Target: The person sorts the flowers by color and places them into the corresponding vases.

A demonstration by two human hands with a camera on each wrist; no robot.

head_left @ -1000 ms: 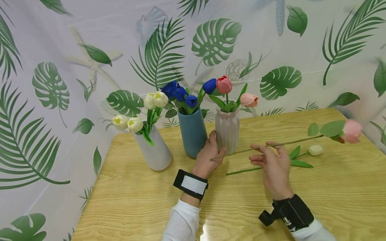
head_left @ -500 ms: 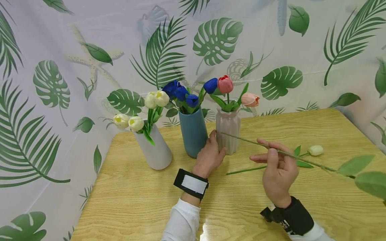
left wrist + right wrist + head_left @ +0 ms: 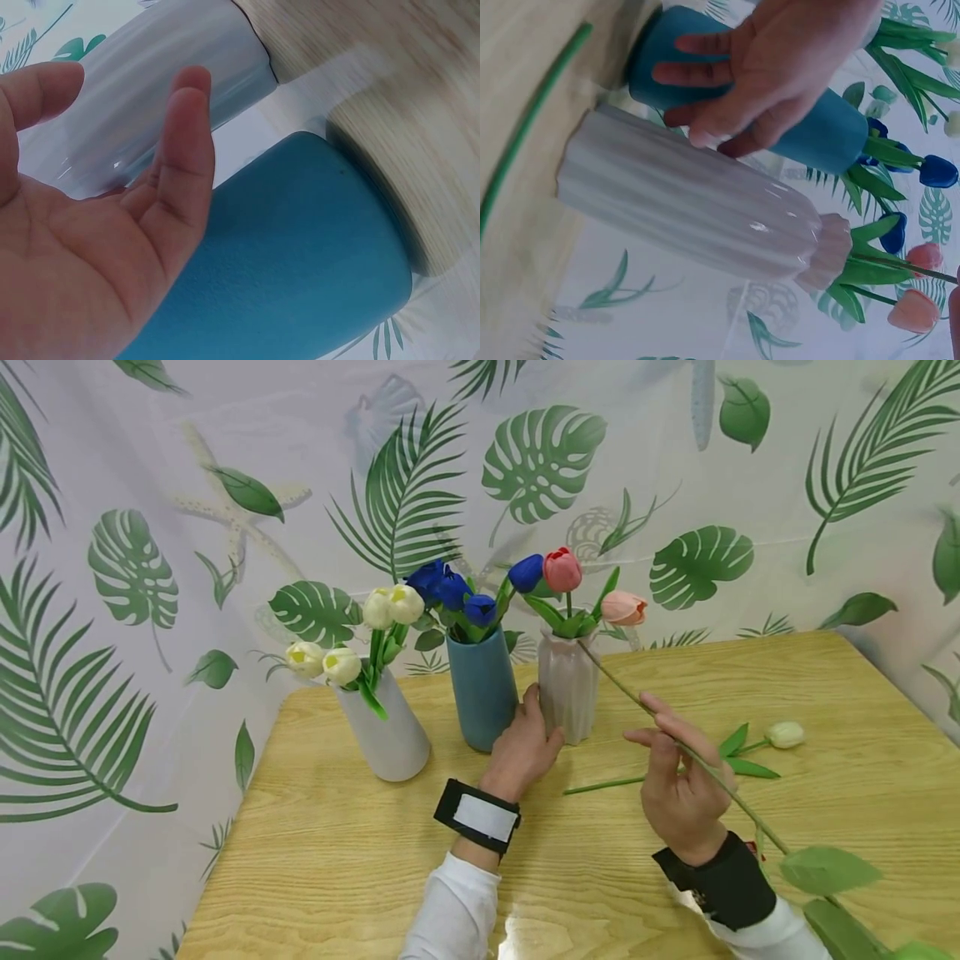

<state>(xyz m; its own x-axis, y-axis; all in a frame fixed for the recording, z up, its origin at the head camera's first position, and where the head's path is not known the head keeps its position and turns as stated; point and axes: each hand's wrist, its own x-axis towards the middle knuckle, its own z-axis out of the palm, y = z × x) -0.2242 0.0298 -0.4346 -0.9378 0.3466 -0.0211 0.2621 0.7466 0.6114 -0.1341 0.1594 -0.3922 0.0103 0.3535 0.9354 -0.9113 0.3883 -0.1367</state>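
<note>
My right hand (image 3: 686,789) pinches the thin stem (image 3: 618,685) of a pink rose, whose green leaves (image 3: 828,870) hang at the lower right; its bloom is out of view. The stem's tip is at the mouth of a pale pinkish ribbed vase (image 3: 567,689). In that vase are a dark pink tulip (image 3: 562,569) and a light pink tulip (image 3: 623,608). My left hand (image 3: 525,745) rests against the pale vase's left side, fingers extended between it and a blue vase (image 3: 480,689). The right wrist view shows the stem (image 3: 900,264) at the vase mouth and the left hand (image 3: 769,82) beside it.
A tilted white vase (image 3: 386,727) with several cream tulips (image 3: 341,667) stands at the left. Several blue flowers (image 3: 450,589) fill the blue vase. A white tulip (image 3: 785,735) lies on the wooden table (image 3: 585,868), its stem running behind my right hand. A leaf-print cloth (image 3: 247,410) hangs behind.
My right hand has turned the rose: its tip has risen from near my left hand to the pale vase's mouth, and its bloom end has swung down and out of view. The left hand stays.
</note>
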